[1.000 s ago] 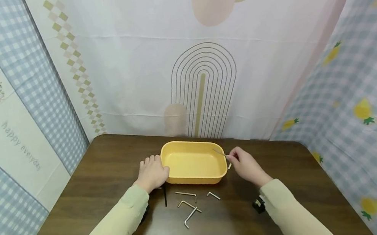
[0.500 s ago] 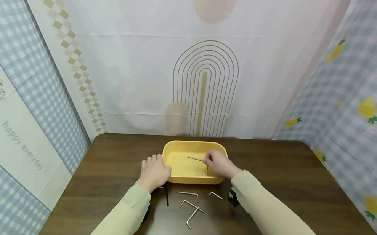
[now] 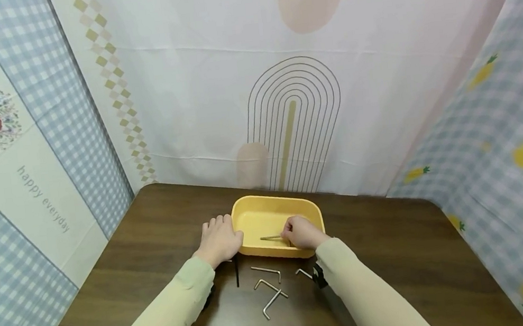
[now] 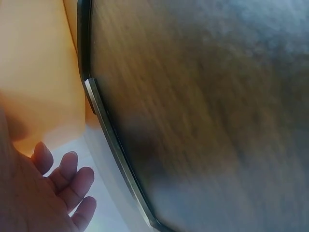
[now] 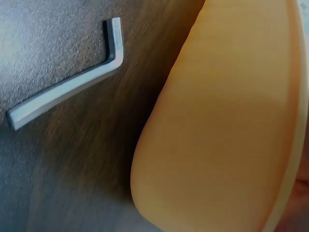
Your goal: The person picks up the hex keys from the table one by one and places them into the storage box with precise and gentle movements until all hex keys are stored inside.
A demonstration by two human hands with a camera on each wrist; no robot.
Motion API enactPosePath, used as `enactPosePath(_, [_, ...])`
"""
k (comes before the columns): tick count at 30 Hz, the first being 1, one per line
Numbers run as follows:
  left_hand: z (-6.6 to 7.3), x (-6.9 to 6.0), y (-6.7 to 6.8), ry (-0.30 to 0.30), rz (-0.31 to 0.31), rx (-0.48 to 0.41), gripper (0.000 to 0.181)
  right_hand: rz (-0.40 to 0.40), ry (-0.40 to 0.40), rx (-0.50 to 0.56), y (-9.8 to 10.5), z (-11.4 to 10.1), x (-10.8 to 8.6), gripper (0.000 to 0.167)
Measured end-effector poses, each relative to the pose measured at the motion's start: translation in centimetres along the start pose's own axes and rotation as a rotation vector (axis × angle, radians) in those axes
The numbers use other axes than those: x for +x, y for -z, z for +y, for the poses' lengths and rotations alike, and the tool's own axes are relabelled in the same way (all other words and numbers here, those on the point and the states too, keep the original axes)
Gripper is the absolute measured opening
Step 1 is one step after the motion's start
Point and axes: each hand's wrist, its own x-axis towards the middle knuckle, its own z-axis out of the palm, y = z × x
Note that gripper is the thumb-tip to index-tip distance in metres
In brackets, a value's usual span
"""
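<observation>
A yellow rectangular bin (image 3: 265,202) stands on the table, and its outer wall fills much of the right wrist view. My left hand (image 3: 218,239) grips the bin's left end, with the thumb over the rim and the fingers along the outside. Inside the bin, my right hand (image 3: 301,232) pinches a metal hex key (image 3: 269,237) low over the bin floor. The key's long arm points left; its bend is partly hidden by the fingers. In the right wrist view the bin wall hides most of this hand.
Several hex keys lie in front of the bin, among them a silver one (image 3: 272,304), a bronze one (image 3: 267,270) and a black one (image 3: 237,272). A short key (image 5: 72,82) lies near the right wrist. Patterned cloth (image 3: 189,112) hangs behind the wooden table (image 3: 384,235).
My right hand has moved left from the bin's right rim to inside it and lowered with the hex key. The left hand stays on the bin. The head view has shifted slightly.
</observation>
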Motion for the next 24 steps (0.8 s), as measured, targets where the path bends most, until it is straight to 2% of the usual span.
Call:
enactPosePath(7, [0.0,0.2,-0.1,-0.004,0.004,0.003,0.035,0.037,-0.05,0.044,-0.2,0.6,0.1,0.01])
enactPosePath(9, [0.0,0.2,-0.1,-0.005,0.011,0.001,0.035,0.076,-0.044,0.062,-0.2,0.6,0.0,0.006])
enactPosePath(12, [-0.2,0.2,-0.1,-0.004,0.006,-0.002,0.036,0.185,-0.01,0.08,0.3,0.3,-0.7,0.007])
enactPosePath(16, [0.0,0.4,0.1,-0.001,0.004,-0.004,0.035,0.354,0.073,0.13,1.8,0.2,-2.9,0.017])
enactPosePath(18, [0.0,0.5,0.2,0.0,0.006,-0.006,0.035,0.395,0.114,0.176,2.4,0.5,-4.3,0.021])
enactPosePath(24, [0.1,0.9,0.1,-0.013,0.004,-0.009,0.037,0.392,0.152,0.276,3.1,1.9,-8.4,0.029])
